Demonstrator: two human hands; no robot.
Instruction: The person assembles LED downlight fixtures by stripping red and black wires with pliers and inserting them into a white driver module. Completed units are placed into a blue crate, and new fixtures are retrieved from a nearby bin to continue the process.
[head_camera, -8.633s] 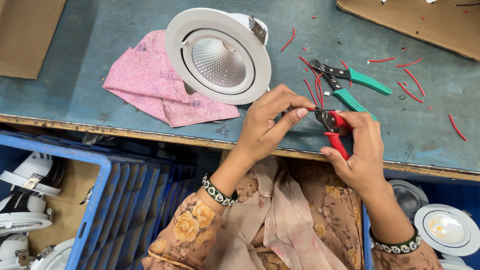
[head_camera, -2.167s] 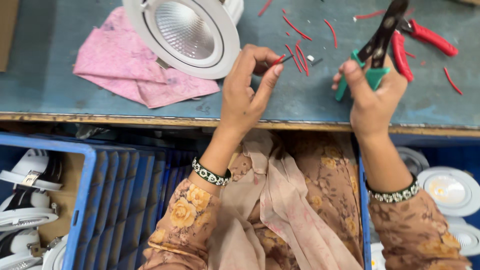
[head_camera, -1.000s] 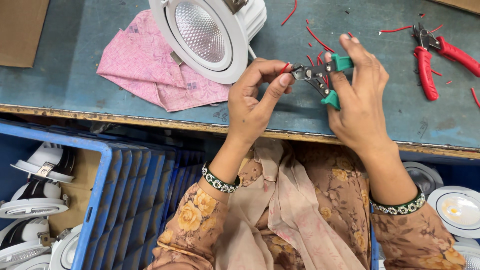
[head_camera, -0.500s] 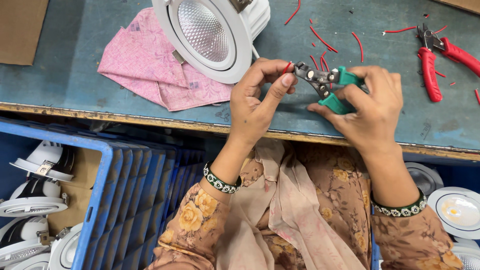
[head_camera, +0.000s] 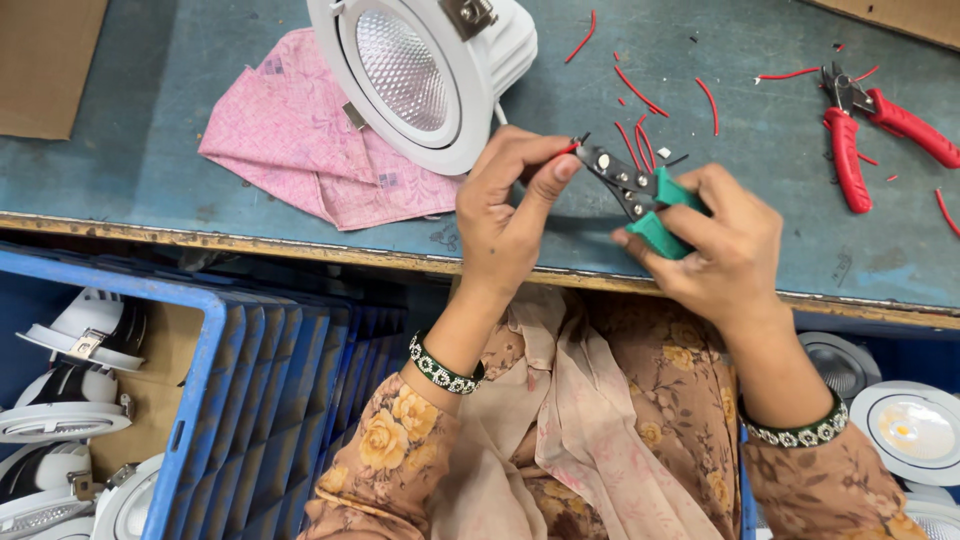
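Closest in, down below the desk (head_camera: 150, 190) edge, there's a blue crate (head_camera: 215, 400) on the left with white lamp housings beside it, and a couple more round white lamps (head_camera: 915, 425) on the right of the lap. Up at the desk edge, the left hand (head_camera: 510, 215) has its fingers (head_camera: 560, 170) pressed together, pinching the end of a thin red wire (head_camera: 568, 150) that seems to run back under the hand toward the big lamp; hard to tell more, it's tiny. The right hand (head_camera: 725, 250) is wrapped tight around the green handles of the stripper (head_camera: 635, 190), just right of the wire. The stripper's long axis slants up-left from the right hand, so its nose sits right at the wire tip, touching or nearly so, and the wire end points right into it. The left hand is the one nearer the wire. Beyond the wire to the upper left is the white spotlight (head_camera: 420, 70) lying partly on a pink cloth (head_camera: 290, 140). Right of the wire, red offcuts (head_camera: 640, 95) are scattered about, and red pliers (head_camera: 865, 130) lie well apart, far right.
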